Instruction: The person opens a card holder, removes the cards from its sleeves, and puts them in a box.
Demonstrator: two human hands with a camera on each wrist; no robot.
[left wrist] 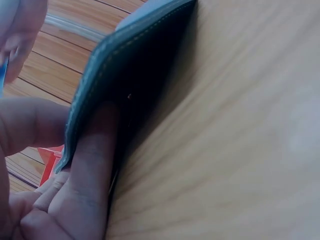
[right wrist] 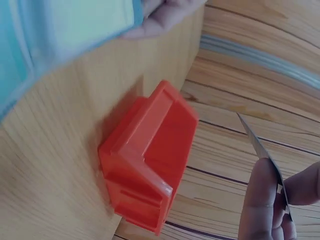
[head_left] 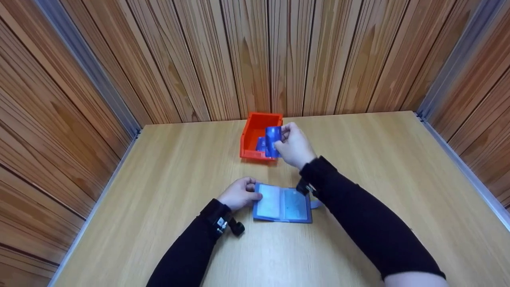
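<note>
At the far left of the frame, wood-panelled wall (head_left: 44, 99) slopes in beside a grey metal strip (head_left: 89, 67). A black sleeve (head_left: 183, 247) comes up from the lower left, with a small wrist camera (head_left: 238, 228) at its cuff. The left hand (head_left: 237, 194), left of centre, pinches the left edge of an open blue wallet (head_left: 269, 201); in the left wrist view its thumb is on one side of the cover and its fingers reach underneath, that edge raised off the desk (head_left: 171, 167).

Above, near the middle of the frame, stands a red bin (head_left: 252, 154) with a blue item (head_left: 260, 144) inside, partly hidden. In front of its right side is a blue card (head_left: 273, 141), upright, gripped between the thumb and fingers of the right hand (head_left: 295, 147); the right wrist view shows this card almost edge-on and apart from the bin.

Below, the wallet spreads through the lower centre, two translucent pockets facing up, a pale tab (head_left: 316, 204) jutting out at right. The right hand's dark sleeve (head_left: 370, 215) runs down to the lower right, and another metal edge (head_left: 466, 159) borders the desk there.
</note>
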